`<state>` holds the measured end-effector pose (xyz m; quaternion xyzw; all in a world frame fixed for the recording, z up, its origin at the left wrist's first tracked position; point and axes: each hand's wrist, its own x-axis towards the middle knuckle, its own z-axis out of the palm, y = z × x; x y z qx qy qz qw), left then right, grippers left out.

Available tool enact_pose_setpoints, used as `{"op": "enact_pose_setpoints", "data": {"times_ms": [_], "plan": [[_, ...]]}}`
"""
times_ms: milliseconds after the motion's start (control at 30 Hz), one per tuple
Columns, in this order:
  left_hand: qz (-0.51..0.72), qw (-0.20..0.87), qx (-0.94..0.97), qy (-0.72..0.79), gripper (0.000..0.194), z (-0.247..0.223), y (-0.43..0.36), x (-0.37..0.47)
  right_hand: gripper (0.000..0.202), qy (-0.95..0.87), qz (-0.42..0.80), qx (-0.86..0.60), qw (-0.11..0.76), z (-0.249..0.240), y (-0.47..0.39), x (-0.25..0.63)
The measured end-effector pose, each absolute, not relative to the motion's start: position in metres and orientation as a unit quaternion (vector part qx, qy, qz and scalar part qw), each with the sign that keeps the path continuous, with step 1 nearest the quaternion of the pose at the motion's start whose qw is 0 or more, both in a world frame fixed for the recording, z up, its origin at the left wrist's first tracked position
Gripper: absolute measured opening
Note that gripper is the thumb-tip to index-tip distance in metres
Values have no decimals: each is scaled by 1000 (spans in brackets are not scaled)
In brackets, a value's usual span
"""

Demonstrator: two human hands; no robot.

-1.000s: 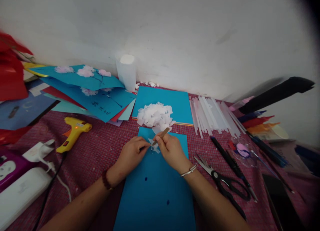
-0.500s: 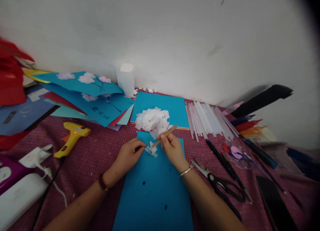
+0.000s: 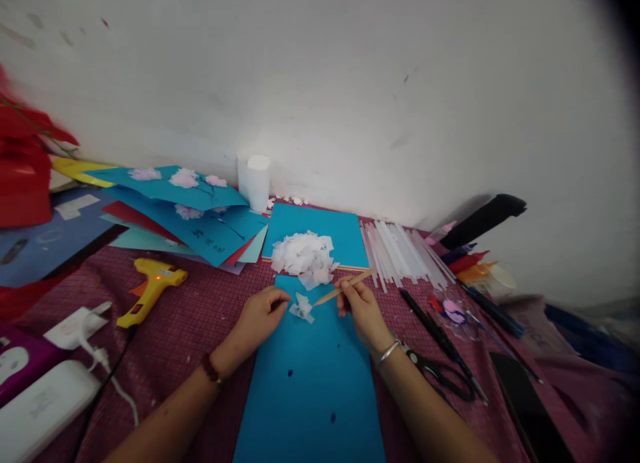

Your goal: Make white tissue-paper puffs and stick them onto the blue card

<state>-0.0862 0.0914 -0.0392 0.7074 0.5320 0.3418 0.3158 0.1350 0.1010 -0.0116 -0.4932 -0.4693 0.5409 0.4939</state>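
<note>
A blue sheet (image 3: 310, 389) with a few dark spots lies before me, and a small cluster of white paper pieces (image 3: 302, 308) rests on its upper part. My right hand (image 3: 361, 309) grips a thin wooden stick (image 3: 333, 294), whose pointed end is just right of the cluster. Left of the cluster, my left hand (image 3: 265, 313) is closed, thumb and forefinger together near the sheet's edge; anything between them is too small to make out. Beyond the sheet, a heap of white paper pieces (image 3: 304, 253) sits on a blue stack (image 3: 340, 229).
A yellow glue gun (image 3: 153, 289) lies at left, near a white power bank (image 3: 47, 403). Blue cards with paper blossoms (image 3: 200, 195) lean behind. White glue sticks (image 3: 400, 249), black scissors (image 3: 443, 376) and a dark phone (image 3: 530, 409) are at right.
My right hand and the stick have moved right, and the stick's tip has come away from the white cluster. My left hand stays beside it. The view has shifted slightly.
</note>
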Motion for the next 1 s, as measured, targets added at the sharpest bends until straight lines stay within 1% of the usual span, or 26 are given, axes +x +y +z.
{"op": "enact_pose_setpoints", "data": {"times_ms": [267,567,1000], "plan": [[347,315,712,523,16,-41,92,-88,27,-482,512,-546,455,-27,87,143],[344,311,715,524,16,-40,93,-87,32,-465,558,-530,437,-23,102,119],[336,319,718,519,17,-38,92,-87,36,-435,558,-525,472,-30,104,114]]}}
